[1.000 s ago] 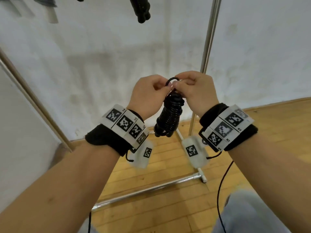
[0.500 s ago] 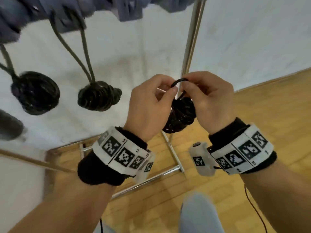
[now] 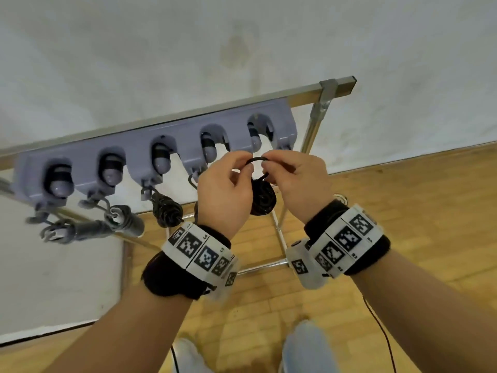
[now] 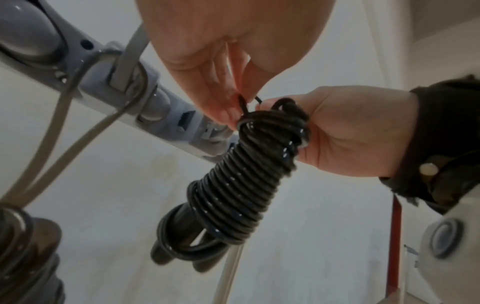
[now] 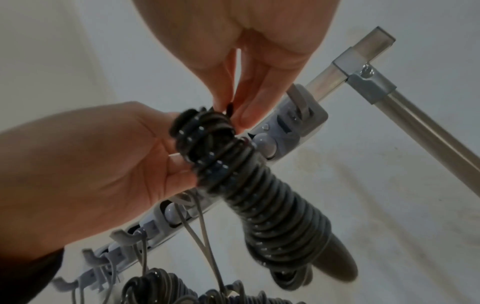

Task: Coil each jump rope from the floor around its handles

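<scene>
A black jump rope (image 3: 263,198) is coiled tightly round its two handles and hangs as one bundle between my hands. At its top a small cord loop (image 3: 257,159) sticks up. My left hand (image 3: 246,168) pinches the loop's left side and my right hand (image 3: 269,165) pinches its right side. The left wrist view shows the bundle (image 4: 241,185) dangling under my left fingertips (image 4: 231,115), with the handle ends lowest. In the right wrist view my right fingertips (image 5: 241,115) pinch the cord above the coil (image 5: 272,195). The loop is level with the rack's right-hand hooks.
A grey holder (image 3: 139,146) with several clips and hooks is fixed to a metal rail (image 3: 306,90) on a stand (image 3: 309,141). Other coiled ropes (image 3: 166,208) hang from its left hooks. A white wall stands behind and the wooden floor (image 3: 403,197) lies below.
Both hands have lifted the coiled rope by its loop, from low in front of the wall up to the holder's right end. The grip is unchanged.
</scene>
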